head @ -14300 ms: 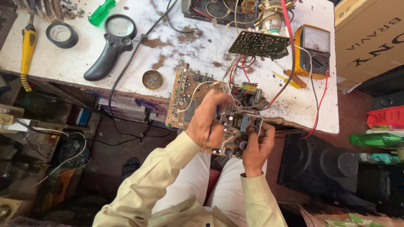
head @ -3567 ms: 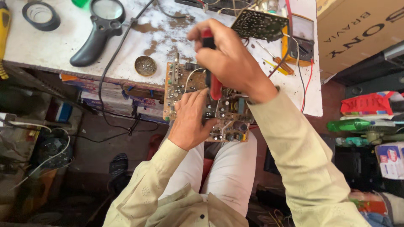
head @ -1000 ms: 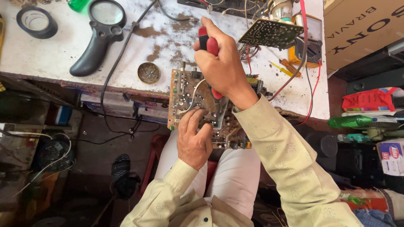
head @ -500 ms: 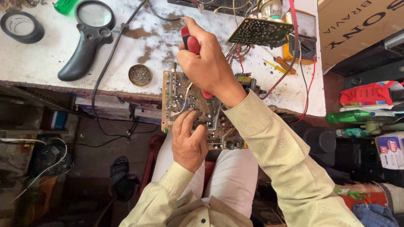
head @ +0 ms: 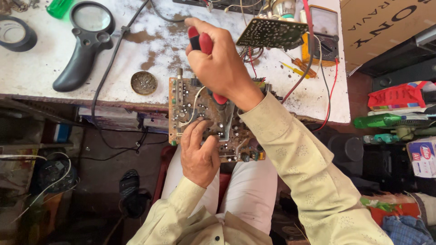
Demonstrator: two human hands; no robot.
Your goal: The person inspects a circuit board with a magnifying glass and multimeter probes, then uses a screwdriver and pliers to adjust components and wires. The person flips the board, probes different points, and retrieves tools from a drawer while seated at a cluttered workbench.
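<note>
A: Right hand?

B: Closed in a fist round the red and black handle of a screwdriver. The tool stands upright, and its lower end disappears behind the wrist over the circuit board.

A: Board position?

B: It juts off the worktop's near edge, its far end resting on the worktop and its near end over the person's lap. Component side up.

A: Left hand?

B: Lies flat on the board's near part with fingers spread and pressing among the components. It grips nothing; the palm hangs past the board's near edge.

A: Surroundings?

B: A small round tin sits near the worktop's near edge, just left of the board. A black magnifying glass lies toward the far left, with a roll of black tape at the left edge. A second circuit board is propped tilted at the far side, beside a yellow meter near the right corner. Red and black wires trail over the right edge.
</note>
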